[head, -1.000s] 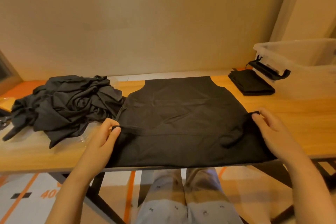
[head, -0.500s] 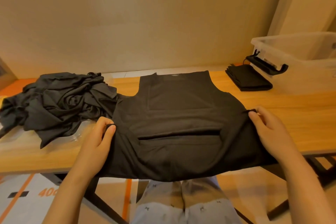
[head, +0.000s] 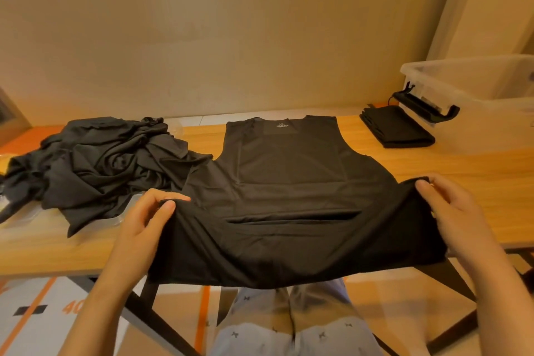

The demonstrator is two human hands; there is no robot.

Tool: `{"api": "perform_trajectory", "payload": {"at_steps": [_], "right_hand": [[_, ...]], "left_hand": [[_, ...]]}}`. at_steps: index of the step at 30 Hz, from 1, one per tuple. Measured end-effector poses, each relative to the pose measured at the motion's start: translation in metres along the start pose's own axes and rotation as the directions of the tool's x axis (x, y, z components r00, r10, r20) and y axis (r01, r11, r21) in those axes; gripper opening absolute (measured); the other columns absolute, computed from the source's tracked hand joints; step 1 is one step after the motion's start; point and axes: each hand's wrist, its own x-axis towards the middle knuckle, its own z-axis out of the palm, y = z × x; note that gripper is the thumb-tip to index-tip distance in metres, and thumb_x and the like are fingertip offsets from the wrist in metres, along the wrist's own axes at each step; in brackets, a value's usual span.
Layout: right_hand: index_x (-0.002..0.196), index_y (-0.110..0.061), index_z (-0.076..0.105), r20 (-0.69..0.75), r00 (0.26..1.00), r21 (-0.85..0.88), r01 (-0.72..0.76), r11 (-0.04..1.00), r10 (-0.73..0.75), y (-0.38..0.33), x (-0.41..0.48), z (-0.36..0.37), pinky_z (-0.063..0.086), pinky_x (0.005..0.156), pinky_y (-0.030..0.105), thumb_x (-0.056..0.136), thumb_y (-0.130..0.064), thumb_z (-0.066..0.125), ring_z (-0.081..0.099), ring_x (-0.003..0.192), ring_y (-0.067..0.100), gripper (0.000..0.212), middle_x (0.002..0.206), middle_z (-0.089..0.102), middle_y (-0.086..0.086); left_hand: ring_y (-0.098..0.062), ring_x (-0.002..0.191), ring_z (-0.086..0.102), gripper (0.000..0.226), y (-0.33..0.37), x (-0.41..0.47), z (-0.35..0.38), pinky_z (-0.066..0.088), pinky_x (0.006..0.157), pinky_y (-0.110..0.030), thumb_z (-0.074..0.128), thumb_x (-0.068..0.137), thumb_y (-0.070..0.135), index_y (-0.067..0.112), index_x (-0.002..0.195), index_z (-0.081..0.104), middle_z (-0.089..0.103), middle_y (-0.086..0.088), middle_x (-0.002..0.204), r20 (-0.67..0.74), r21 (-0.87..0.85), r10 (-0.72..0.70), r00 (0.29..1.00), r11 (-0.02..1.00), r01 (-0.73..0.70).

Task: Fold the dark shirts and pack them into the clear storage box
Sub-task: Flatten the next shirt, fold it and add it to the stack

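Head view, person seated at a wooden table [head: 468, 170]. All positions are given relative to the dark sleeveless shirt [head: 289, 182], which is spread flat at the centre.

- **Dark sleeveless shirt:** it lies front-up on the table with the neckline and a small printed label at the far end. The hem end hangs over the near table edge. A horizontal crease crosses the lower body.
- **Left hand [head: 144, 228]:** at the shirt's left side seam, with thumb and forefinger closed in a pinch on the fabric edge. The other fingers are loosely curled behind.
- **Right hand [head: 453, 211]:** at the shirt's right side seam, level with the left hand. Its fingertips are curled over the fabric edge and grip it, so the cloth is drawn taut between the two hands.
- **Pile of unfolded dark shirts [head: 101, 165]:** just left of the shirt and touching its left armhole. The pile is crumpled and rests partly on clear plastic.
- **Stack of folded dark shirts [head: 397, 130]:** to the right of the shirt's far end and apart from it.
- **Clear storage box [head: 476, 101]:** farther right of the shirt and just beyond the folded stack. It is open at the top, with a black latch [head: 424, 105] on the side facing the shirt (contents cannot be made out).
- **Patterned trousers [head: 289, 329]:** directly below the shirt's hanging hem — the person's knees, under the table.
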Motion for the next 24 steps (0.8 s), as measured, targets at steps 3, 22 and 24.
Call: {"api": "perform_trajectory", "payload": {"at_steps": [3, 22, 24], "right_hand": [[0.087, -0.028, 0.067, -0.020, 1.000, 0.206, 0.001, 0.979, 0.003, -0.013, -0.001, -0.022, 0.048, 0.073, 0.022, 0.089, -0.041, 0.052, 0.060, 0.084, 0.006, 0.019, 0.084, 0.064, -0.007], [0.117, -0.005, 0.063, -0.053, 0.985, 0.110, -0.159, 0.981, 0.166, -0.050, 0.296, 0.043, 0.045, 0.069, 0.027, 0.097, -0.019, 0.055, 0.058, 0.088, 0.019, 0.025, 0.101, 0.062, 0.008], [0.116, 0.003, 0.063, -0.071, 0.984, -0.159, -0.175, 0.972, 0.165, -0.020, 0.328, 0.073, 0.041, 0.076, 0.030, 0.096, -0.015, 0.056, 0.058, 0.093, 0.026, 0.028, 0.099, 0.061, 0.013]], "left_hand": [[-0.015, 0.095, 0.064, 0.036, 0.008, 0.004, -0.022, 0.051, 0.083, -0.021, 0.042, 0.095, -0.001, 0.019, 0.089, 0.071, 0.070, -0.002, 0.094, 0.012, -0.191, 0.073, 0.997, 0.979, -0.069], [-0.019, 0.071, 0.055, 0.015, 0.028, 0.304, 0.007, 0.045, 0.063, -0.027, 0.056, 0.096, 0.012, 0.006, 0.085, 0.063, 0.059, -0.007, 0.075, -0.050, 0.043, -0.166, 0.985, 0.985, 0.168], [-0.024, 0.072, 0.057, 0.015, -0.010, 0.333, 0.025, 0.046, 0.060, -0.028, 0.059, 0.094, 0.011, 0.006, 0.080, 0.063, 0.062, -0.011, 0.077, -0.034, 0.236, -0.234, 0.972, 0.943, 0.236]]}}
